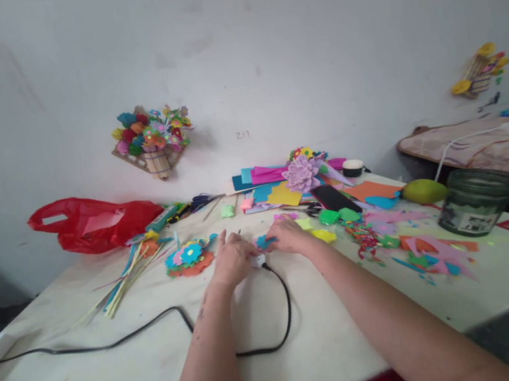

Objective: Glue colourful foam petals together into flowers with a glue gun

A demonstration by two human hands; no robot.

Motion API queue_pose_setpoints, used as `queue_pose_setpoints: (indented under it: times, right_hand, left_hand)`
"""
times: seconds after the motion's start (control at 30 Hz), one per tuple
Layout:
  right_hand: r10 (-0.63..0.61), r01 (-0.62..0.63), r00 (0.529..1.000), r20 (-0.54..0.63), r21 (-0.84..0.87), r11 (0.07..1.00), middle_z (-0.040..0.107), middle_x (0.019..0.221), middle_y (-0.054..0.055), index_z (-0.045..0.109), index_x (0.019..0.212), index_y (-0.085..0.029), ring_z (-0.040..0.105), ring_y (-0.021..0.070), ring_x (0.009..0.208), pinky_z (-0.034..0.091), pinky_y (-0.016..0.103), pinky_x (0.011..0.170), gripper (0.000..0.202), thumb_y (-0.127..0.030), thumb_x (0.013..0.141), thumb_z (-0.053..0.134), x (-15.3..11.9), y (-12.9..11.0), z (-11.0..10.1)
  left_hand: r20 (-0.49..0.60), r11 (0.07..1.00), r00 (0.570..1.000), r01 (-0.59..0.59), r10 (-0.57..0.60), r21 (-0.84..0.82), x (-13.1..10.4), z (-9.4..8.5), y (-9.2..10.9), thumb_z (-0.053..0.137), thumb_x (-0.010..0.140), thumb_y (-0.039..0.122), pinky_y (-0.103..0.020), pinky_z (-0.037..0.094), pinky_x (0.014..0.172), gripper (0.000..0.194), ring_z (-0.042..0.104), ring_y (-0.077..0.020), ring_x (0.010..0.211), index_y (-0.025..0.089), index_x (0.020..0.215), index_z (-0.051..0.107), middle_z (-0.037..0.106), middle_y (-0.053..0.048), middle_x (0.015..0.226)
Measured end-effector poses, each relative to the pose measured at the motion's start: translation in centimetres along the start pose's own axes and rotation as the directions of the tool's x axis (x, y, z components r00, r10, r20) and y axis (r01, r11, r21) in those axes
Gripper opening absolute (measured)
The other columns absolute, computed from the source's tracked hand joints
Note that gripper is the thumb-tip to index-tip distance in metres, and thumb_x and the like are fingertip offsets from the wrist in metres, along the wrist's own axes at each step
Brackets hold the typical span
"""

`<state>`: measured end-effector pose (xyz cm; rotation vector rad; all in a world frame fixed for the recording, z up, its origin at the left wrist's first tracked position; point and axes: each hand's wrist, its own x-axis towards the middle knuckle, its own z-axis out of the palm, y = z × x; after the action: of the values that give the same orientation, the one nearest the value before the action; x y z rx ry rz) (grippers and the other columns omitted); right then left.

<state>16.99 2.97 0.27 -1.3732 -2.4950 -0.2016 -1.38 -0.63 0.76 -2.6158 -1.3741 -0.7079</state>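
Note:
My left hand is closed around a small white tool with a black cord, which looks like a glue gun; most of its body is hidden by the fingers. Right beside it, my right hand pinches a blue foam flower by its edge. To the left of my hands lies a pile of foam flowers, blue over orange. Pink and yellow foam pieces lie just past my right wrist.
A red plastic bag and thin sticks lie on the left. Coloured sheets, a lilac flower and a black phone are at the back. Foam scraps and a dark green jar stand right. The cord crosses the table.

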Motion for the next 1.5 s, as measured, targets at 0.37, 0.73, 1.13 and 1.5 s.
queue_pose_setpoints:
  times: [0.37,0.73,1.13,1.5]
  right_hand:
    - [0.068,-0.068,0.998,0.013,0.323,0.944,0.07,0.081,0.0,0.071,0.084,-0.025,0.061,0.0128,0.072,0.039,0.02,0.066,0.018,-0.031,0.072,0.059,0.2,1.3,1.1]
    - [0.132,-0.125,0.991,-0.004,0.305,0.944,0.07,0.075,0.001,0.072,0.076,-0.022,0.061,0.0134,0.072,0.039,0.022,0.071,0.017,-0.029,0.074,0.057,0.1,0.8,0.7]
    - [0.121,-0.133,0.99,0.067,0.217,0.967,0.069,0.09,0.002,0.069,0.088,-0.027,0.058,0.0186,0.09,0.026,0.036,0.093,0.021,-0.029,0.071,0.056,0.0,0.6,0.2]
    - [0.037,-0.044,0.999,0.037,0.217,0.975,0.07,0.086,0.001,0.069,0.087,-0.028,0.059,0.0186,0.086,0.021,0.039,0.097,0.019,-0.027,0.071,0.058,0.4,1.4,1.3]
  left_hand:
    - [-0.081,0.999,0.996,-0.032,0.033,0.017,0.1,0.7,-0.1,0.049,0.056,0.002,-0.045,0.018,0.104,0.037,0.051,-0.0219,0.094,0.028,0.074,0.068,0.067,-0.001,0.075]
    - [-0.039,1.0,0.999,-0.016,0.016,0.012,0.3,0.4,1.0,0.05,0.063,0.014,-0.049,0.013,0.104,0.028,0.05,-0.0216,0.095,0.029,0.077,0.069,0.068,0.0,0.08]
    - [-0.007,1.0,1.0,0.002,-0.001,0.027,0.4,0.7,0.8,0.046,0.067,0.017,-0.051,0.007,0.104,0.023,0.049,-0.0204,0.102,0.027,0.074,0.066,0.066,0.0,0.081]
    - [0.026,0.999,1.0,0.016,-0.017,0.04,0.5,1.2,0.4,0.042,0.07,0.017,-0.053,0.006,0.103,0.025,0.048,-0.02,0.105,0.026,0.077,0.065,0.066,-0.002,0.087]
